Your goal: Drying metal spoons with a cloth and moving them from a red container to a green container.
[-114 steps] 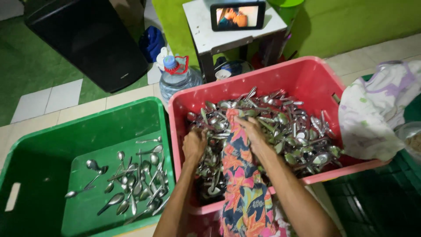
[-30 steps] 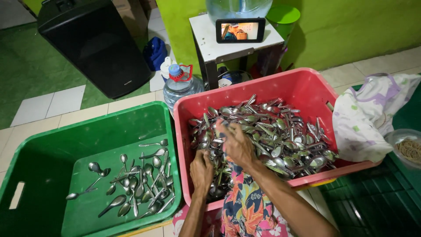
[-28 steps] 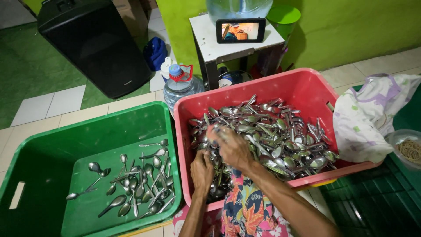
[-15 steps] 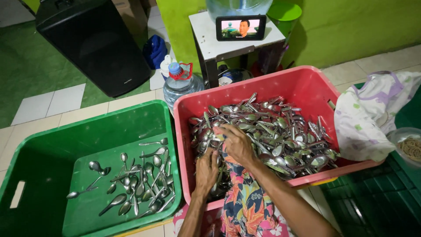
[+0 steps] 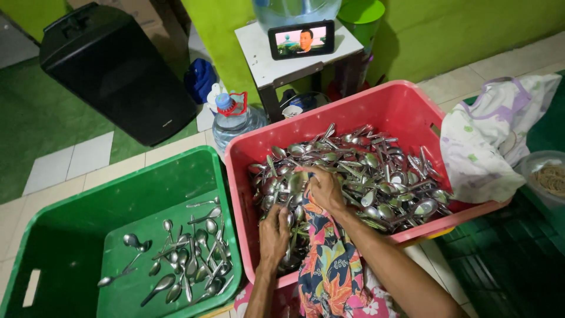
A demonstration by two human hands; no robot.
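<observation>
A red plastic crate (image 5: 406, 112) holds a heap of several metal spoons (image 5: 376, 176). A colourful floral cloth (image 5: 326, 259) hangs over its near rim. My right hand (image 5: 322, 187) presses the top of this cloth down onto the spoons, fingers curled. My left hand (image 5: 275, 231) is lower in the crate's near left corner, closed around spoons (image 5: 288, 200). To the left stands a green crate (image 5: 88, 218) with several spoons (image 5: 188, 259) lying loose on its bottom.
A black bin (image 5: 115, 70) stands behind the green crate. A water bottle (image 5: 232, 121) sits beside a small white stand (image 5: 294, 56) carrying a phone (image 5: 301, 40) with a lit screen. A pale cloth (image 5: 491, 138) drapes the red crate's right side; a bowl (image 5: 547, 176) lies beyond.
My right hand has shifted slightly left on the cloth-covered spoons, and my left hand has dipped deeper into the crate's near corner. The view has drifted a little.
</observation>
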